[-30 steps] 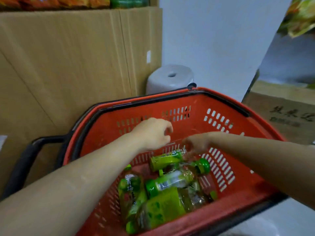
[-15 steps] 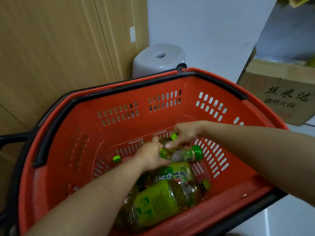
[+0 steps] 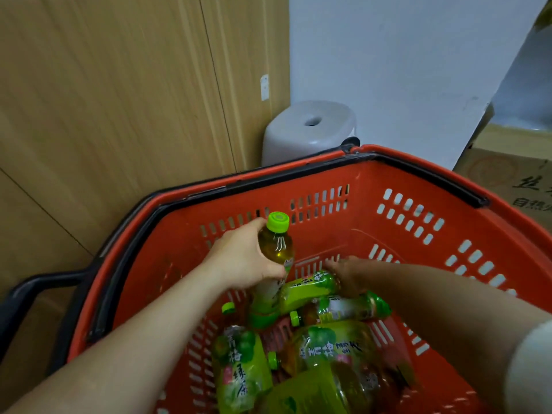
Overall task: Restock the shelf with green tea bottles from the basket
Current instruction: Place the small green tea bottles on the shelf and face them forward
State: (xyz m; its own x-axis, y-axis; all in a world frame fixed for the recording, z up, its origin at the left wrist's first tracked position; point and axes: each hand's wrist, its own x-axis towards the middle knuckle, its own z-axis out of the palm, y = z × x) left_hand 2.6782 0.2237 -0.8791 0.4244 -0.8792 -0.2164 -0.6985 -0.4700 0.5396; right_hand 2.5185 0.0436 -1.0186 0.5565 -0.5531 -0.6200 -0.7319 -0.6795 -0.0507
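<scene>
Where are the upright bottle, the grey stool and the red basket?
upright bottle (image 3: pixel 276 249), head view, neck below the cap.
grey stool (image 3: pixel 331 118), head view, top surface.
red basket (image 3: pixel 366 182), head view, far wall.

I count one red basket (image 3: pixel 373 180), about seven green tea bottles (image 3: pixel 274 249) inside it, though the lower ones overlap and blur, one left hand (image 3: pixel 245 261), one right hand (image 3: pixel 346 277), one grey stool (image 3: pixel 307 130) and one cardboard box (image 3: pixel 507 174).
</scene>
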